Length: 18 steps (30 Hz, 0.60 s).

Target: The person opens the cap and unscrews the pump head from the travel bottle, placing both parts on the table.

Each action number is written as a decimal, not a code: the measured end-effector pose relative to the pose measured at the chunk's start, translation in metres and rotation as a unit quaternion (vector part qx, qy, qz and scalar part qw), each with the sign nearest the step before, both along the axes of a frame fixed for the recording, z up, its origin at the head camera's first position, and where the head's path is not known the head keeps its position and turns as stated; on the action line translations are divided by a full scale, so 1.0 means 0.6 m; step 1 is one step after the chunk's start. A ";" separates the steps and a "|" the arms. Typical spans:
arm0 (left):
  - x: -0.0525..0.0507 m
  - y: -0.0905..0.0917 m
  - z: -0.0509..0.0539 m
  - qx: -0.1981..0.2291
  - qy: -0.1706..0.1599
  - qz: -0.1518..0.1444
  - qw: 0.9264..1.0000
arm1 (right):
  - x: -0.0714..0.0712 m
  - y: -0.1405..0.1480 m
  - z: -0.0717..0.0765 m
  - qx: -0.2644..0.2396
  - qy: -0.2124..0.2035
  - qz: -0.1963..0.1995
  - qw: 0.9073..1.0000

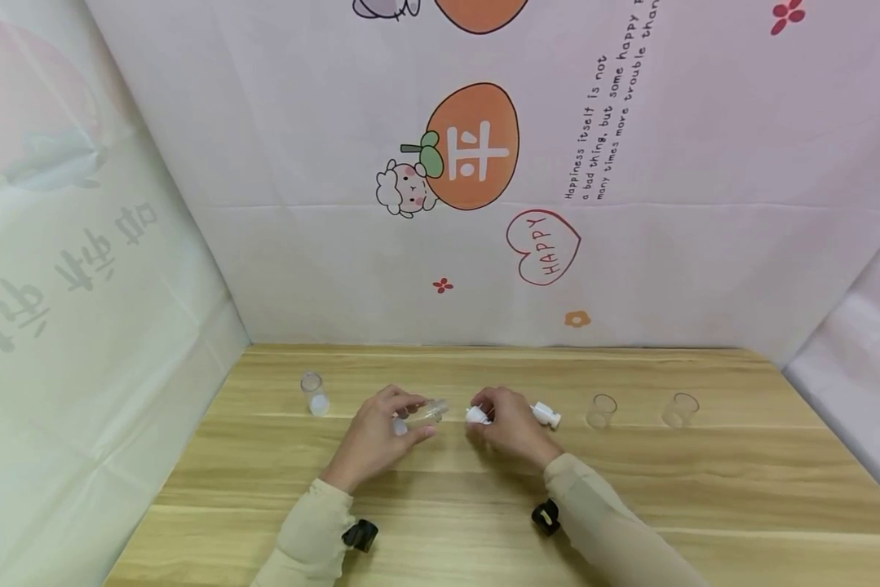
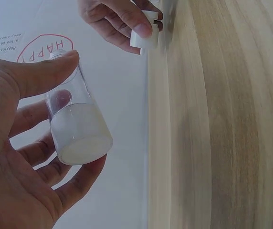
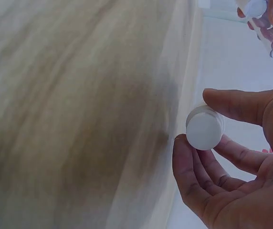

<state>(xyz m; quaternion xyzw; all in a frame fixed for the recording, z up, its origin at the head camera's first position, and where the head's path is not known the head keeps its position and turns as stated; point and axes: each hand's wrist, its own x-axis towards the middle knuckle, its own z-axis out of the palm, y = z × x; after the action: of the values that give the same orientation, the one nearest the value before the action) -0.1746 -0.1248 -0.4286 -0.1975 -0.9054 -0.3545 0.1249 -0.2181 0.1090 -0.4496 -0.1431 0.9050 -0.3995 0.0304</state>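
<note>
Tilted on its side, a small clear bottle (image 2: pixel 81 133) with a whitish base is held between the thumb and fingers of my left hand (image 1: pixel 376 432). Its uncovered neck points right, towards my right hand (image 1: pixel 515 425). That hand pinches a white bottle top (image 3: pixel 205 129), whose round flat face shows in the right wrist view. A gap separates the top from the bottle's neck. Just beyond the right hand, a white pump head (image 1: pixel 546 415) lies on the table, partly hidden by the hand.
Another clear bottle (image 1: pixel 314 395) with a whitish base stands at the left of the wooden table (image 1: pixel 440 522). Two clear cylindrical covers (image 1: pixel 601 411) are at the right. A printed white cloth (image 1: pixel 322 269) hangs behind the table's far edge.
</note>
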 end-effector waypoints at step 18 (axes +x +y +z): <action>0.000 -0.010 -0.011 0.009 -0.008 0.003 1.000 | -0.014 -0.019 -0.007 0.043 0.010 -0.005 0.999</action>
<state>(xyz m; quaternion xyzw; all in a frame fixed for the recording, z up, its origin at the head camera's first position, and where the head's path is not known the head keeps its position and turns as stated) -0.1745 -0.1307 -0.4352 -0.1911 -0.9036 -0.3639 0.1205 -0.2266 0.0977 -0.4539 -0.1412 0.9222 -0.3590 0.0259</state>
